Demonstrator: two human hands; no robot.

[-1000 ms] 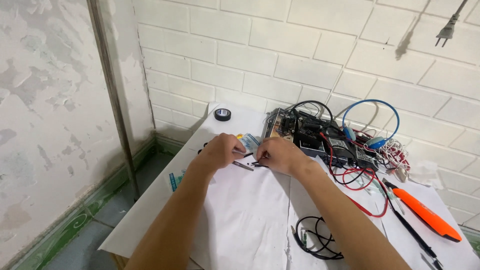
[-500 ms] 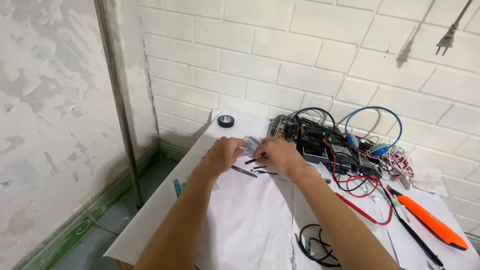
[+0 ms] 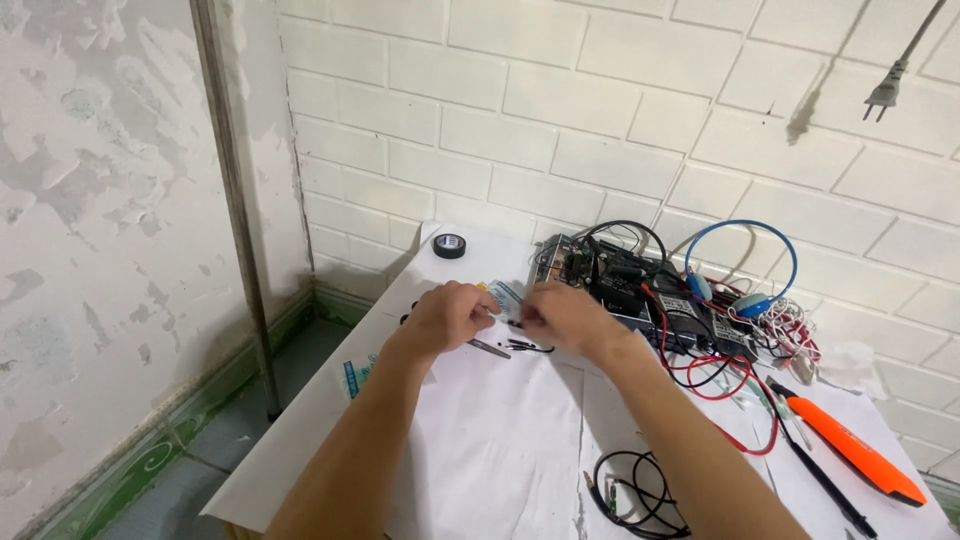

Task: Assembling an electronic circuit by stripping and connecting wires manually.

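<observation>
My left hand (image 3: 447, 316) and my right hand (image 3: 562, 316) meet over the white paper sheets (image 3: 500, 440) on the table, fingertips pinched close together on a small dark part (image 3: 510, 322) that is too small to make out. A small blue and white packet (image 3: 505, 296) lies just behind the fingers. Under the hands lie a thin metal tool (image 3: 488, 348) and short black wire pieces (image 3: 530, 347). An open electronics board with black boxes (image 3: 625, 285) stands right behind my right hand.
A black tape roll (image 3: 449, 245) sits at the table's far left corner. Red leads (image 3: 735, 385), a blue cable loop (image 3: 740, 262), an orange-handled tool (image 3: 850, 448) and a coiled black cable (image 3: 635, 490) lie to the right. A plug (image 3: 882, 95) hangs on the brick wall. A metal pole (image 3: 235, 200) stands left.
The view has shifted slightly. My hands stay together over the paper, with the fingertips now drawn closer around the small part.
</observation>
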